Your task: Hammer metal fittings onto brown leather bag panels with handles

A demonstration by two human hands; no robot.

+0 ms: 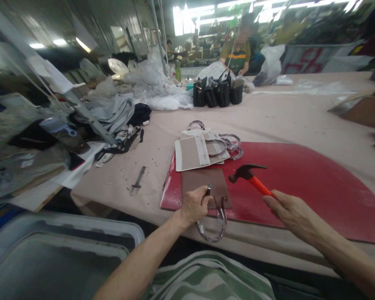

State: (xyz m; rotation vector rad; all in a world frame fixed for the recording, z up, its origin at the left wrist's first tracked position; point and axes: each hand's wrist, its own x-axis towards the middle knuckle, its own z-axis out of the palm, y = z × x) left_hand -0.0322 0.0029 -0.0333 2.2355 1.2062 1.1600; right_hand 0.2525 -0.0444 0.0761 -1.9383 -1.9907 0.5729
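Observation:
My left hand [195, 204] is closed around a short metal punch [209, 189], held upright over a brown leather panel [195, 180]. A plastic-wrapped handle [213, 239] is joined to that panel and hangs past the table's front edge. In my right hand [287, 208] is a claw hammer [253, 177] with an orange grip, its dark head raised to the right of the punch. The panel lies on a red board [284, 175]. Behind it sits a stack of beige panels [192, 152] with wrapped handles. What the punch tip touches is hidden by my hand.
A caliper-like metal tool [139, 179] and small scraps lie left of the board. Several black bags [217, 92] stand farther back, near a person [237, 56]. Plastic wrapping [162, 85] and cloth pile up at left. A grey plastic bin [65, 225] stands below the table.

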